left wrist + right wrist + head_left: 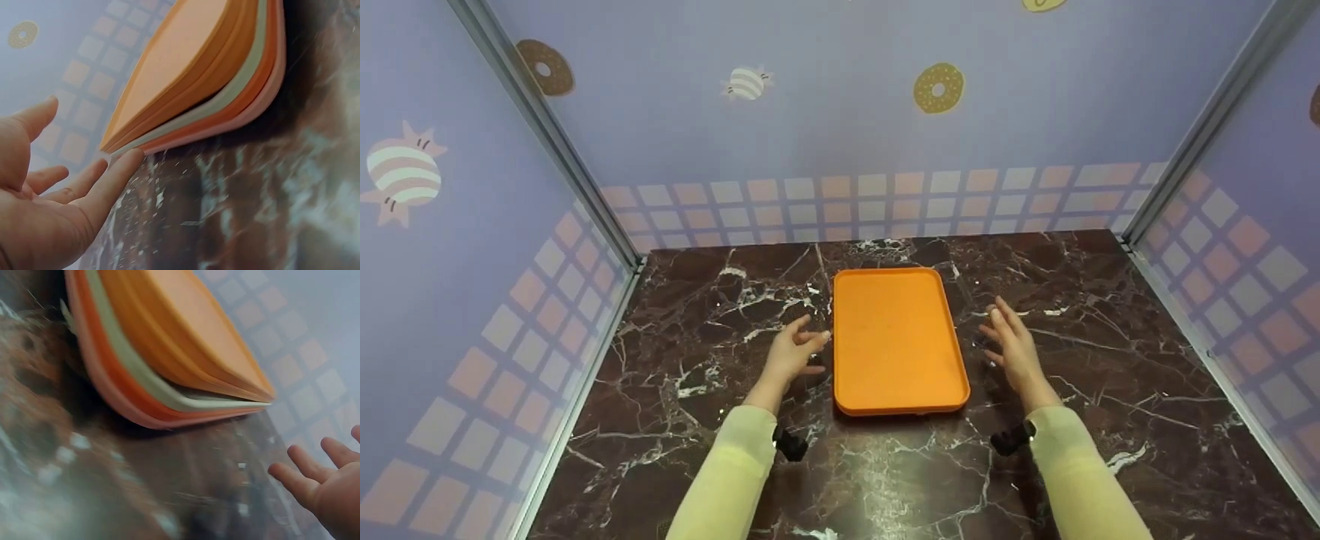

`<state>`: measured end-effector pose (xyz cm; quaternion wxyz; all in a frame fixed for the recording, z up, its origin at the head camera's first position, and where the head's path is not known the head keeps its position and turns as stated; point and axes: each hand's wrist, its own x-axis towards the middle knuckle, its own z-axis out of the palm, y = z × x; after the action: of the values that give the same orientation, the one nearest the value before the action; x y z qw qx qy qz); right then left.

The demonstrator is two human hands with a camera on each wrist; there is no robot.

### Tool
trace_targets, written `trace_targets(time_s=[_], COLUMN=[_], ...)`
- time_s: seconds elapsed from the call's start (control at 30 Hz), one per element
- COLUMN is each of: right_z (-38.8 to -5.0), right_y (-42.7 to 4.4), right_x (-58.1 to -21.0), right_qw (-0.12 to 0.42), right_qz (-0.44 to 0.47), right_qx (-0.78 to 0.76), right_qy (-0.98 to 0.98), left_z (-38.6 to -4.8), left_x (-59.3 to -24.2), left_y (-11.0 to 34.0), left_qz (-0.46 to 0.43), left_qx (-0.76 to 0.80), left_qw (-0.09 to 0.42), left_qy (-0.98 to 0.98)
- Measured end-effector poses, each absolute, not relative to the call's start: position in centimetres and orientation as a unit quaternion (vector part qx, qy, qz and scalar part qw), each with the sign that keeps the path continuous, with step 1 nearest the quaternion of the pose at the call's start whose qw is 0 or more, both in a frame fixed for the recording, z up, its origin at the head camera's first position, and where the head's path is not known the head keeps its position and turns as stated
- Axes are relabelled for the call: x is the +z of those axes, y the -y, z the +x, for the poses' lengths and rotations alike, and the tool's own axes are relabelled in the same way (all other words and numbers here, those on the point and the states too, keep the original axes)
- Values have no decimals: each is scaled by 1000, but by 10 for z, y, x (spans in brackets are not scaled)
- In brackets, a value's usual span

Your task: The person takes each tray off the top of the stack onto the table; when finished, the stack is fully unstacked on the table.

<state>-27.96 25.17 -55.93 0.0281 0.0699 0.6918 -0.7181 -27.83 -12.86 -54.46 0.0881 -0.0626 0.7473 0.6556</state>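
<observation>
A stack of trays lies flat on the dark marbled table, its orange top tray (896,341) facing up. Both wrist views show the layered edges, with a pale green tray (242,84) and a pink tray (107,391) below the orange ones. The left hand (791,354) is beside the stack's left edge, fingers loosely spread and holding nothing; whether a fingertip touches the edge cannot be told. To the right of the stack, apart from it, the right hand (1014,351) hovers with relaxed, spread fingers and an empty palm.
The marbled table (697,300) extends around the stack. A patterned back wall (840,135) and side walls with metal corner strips enclose it on three sides. Black straps with small dark attachments (791,444) are at both wrists.
</observation>
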Motion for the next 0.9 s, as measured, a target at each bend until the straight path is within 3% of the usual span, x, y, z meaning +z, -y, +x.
trace_targets(time_s=[0.5,0.9], right_z=[-258,-255], right_y=[-219,-214], right_x=[-596,-609], right_qw=[38,20], right_qz=[49,32], right_qx=[-749,-705], right_qy=[-660,-708], left_z=[-248,-241], left_x=[-562,-565], left_y=[112,107], left_qz=[-53,-44], left_qx=[601,561], left_qw=[96,72], left_qy=[-792,-823])
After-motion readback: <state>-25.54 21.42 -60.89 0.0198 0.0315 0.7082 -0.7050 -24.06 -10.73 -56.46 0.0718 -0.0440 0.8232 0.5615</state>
